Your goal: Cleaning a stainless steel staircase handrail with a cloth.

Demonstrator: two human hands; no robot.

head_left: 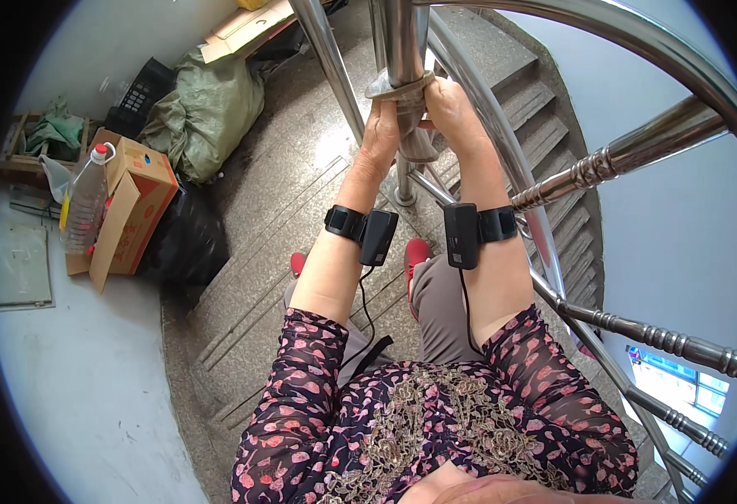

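A greyish-beige cloth (419,144) is wrapped around a shiny metal post (406,46) of the stair railing, with its lower end hanging down beside the post. My left hand (382,128) presses the cloth from the left side of the post. From the right, my right hand (452,107) grips it, slightly higher up. The fingers of both hands are partly hidden by the cloth and the post. Both arms stretch forward, and each wears a black strap with a small black box (379,238) and a cable.
Curved metal rails (637,164) run along the right above descending stone steps (545,126). At the left stand an open cardboard box (137,206), a large clear bottle with a red cap (88,197), a green sack (209,109), a black bag (188,239) and a black crate (146,92).
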